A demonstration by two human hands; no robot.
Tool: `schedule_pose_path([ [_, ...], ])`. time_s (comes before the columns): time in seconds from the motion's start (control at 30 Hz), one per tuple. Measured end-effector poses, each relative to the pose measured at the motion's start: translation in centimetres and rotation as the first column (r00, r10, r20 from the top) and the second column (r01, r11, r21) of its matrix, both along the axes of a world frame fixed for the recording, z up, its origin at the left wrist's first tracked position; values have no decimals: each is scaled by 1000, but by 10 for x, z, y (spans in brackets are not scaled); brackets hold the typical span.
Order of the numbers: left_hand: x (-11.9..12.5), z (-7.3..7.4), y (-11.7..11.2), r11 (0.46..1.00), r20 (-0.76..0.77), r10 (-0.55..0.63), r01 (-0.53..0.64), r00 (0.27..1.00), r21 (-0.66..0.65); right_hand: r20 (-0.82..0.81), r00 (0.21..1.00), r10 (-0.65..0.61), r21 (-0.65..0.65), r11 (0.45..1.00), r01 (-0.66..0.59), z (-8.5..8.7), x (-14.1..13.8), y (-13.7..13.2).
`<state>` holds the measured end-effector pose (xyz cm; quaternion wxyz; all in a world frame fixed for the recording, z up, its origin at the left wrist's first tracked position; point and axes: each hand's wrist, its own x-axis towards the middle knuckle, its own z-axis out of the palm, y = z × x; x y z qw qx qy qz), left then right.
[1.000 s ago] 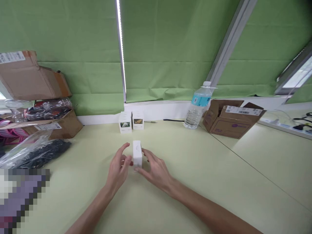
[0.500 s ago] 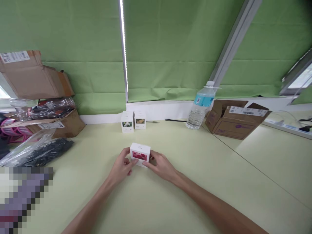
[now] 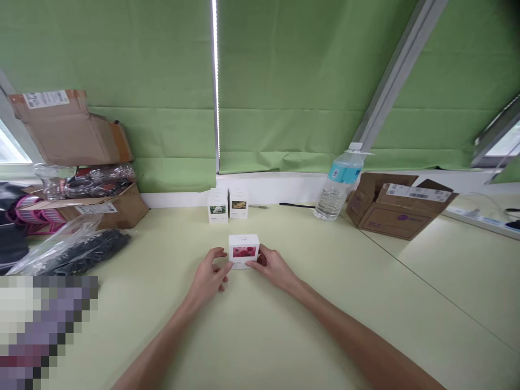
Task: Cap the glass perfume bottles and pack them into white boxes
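Observation:
A small white box (image 3: 244, 251) with a picture of pink-red flowers stands upright on the pale green table, its printed face toward me. My right hand (image 3: 277, 268) grips its right side, thumb on the lower front and fingers behind the edge. At the box's left, my left hand (image 3: 209, 277) has its fingers spread, with the thumb tip at the lower left corner. Farther back, a white box with a white-flower picture (image 3: 218, 212) stands beside another with a yellow-flower picture (image 3: 239, 208); more white boxes seem to be behind them.
A water bottle (image 3: 339, 187) leans beside an open cardboard box (image 3: 400, 214) at the back right. Stacked cartons (image 3: 77, 130) and a plastic bag with black contents (image 3: 93, 250) are at the left. A pen-like object (image 3: 259, 206) and a black strip (image 3: 296, 205) lie by the wall.
The flower box has gone from tilted to upright on the table. My left hand's fingers have come away from its side, while my right hand stays on it. The view has shifted slightly.

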<state>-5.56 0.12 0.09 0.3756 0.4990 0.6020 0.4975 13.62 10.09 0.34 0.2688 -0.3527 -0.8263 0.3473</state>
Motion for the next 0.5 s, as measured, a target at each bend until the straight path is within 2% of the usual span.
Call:
schedule_pose_path([
  [0.13, -5, -5, 4, 993, -39, 116, -116, 993, -11, 48, 996, -72, 30, 997, 71, -1, -6, 19],
  [0.3, -8, -6, 8, 998, -49, -40, 38, 998, -42, 178, 964, -198, 157, 973, 171, -2, -18, 49],
  [0.5, -9, -7, 9, 998, -22, -44, 43, 999, -46, 214, 940, -264, 171, 958, 230, -2, -35, 87],
])
